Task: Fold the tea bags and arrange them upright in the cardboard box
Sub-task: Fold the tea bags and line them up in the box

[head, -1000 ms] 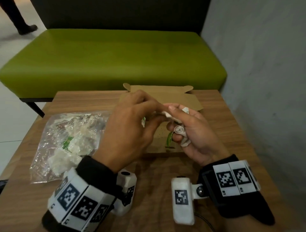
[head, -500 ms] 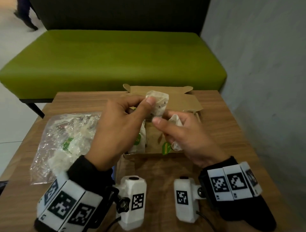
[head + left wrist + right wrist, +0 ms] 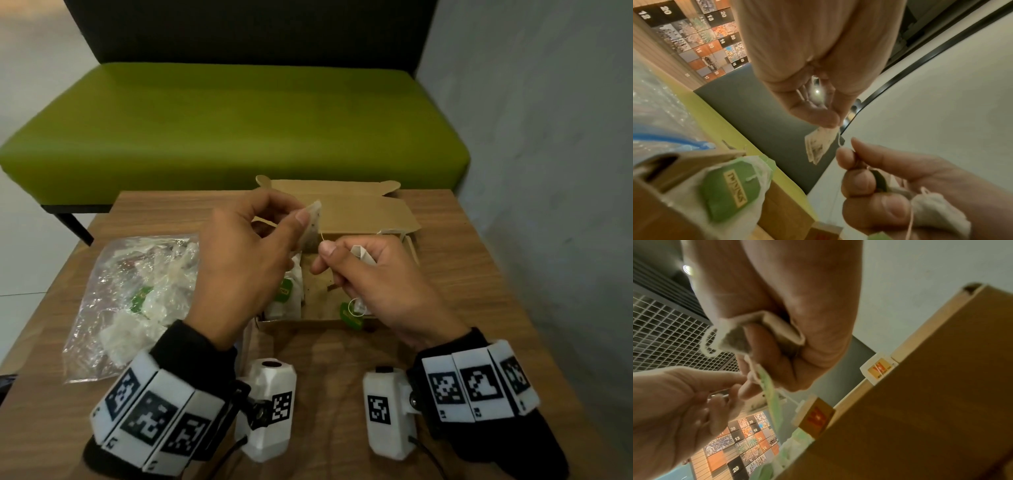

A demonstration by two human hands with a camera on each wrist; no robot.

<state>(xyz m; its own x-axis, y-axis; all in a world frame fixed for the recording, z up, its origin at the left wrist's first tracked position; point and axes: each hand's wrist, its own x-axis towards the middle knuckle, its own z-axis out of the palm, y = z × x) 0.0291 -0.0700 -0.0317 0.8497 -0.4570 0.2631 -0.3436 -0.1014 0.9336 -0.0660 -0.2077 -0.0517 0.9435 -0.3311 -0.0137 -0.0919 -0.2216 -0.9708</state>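
My left hand [image 3: 301, 214] pinches a white tea bag [image 3: 312, 228] by its top corner, above the open cardboard box [image 3: 373, 219]. The right hand [image 3: 323, 255] pinches that bag's thin string [image 3: 322, 237] between thumb and forefinger. Its other fingers curl round a second tea bag [image 3: 361, 255], whose green tag [image 3: 351, 315] hangs over the box's front wall. The left wrist view shows the pinched bag [image 3: 818, 147] dangling and the second bag [image 3: 937, 211] in the right palm. The right wrist view shows the second bag [image 3: 756, 337] folded in the palm. One tea bag with a green tag [image 3: 286, 291] stands upright in the box's left end.
A clear plastic bag [image 3: 137, 291] with several loose tea bags lies left of the box on the wooden table [image 3: 445, 274]. Tags with an orange print [image 3: 878, 368] hang on the box's right wall. A green bench [image 3: 222, 120] stands behind the table; a grey wall is on the right.
The hands have drawn apart. My left hand pulled one tea bag up out of the right hand's bundle and turned it edge-on; the right fingers now pinch its string.
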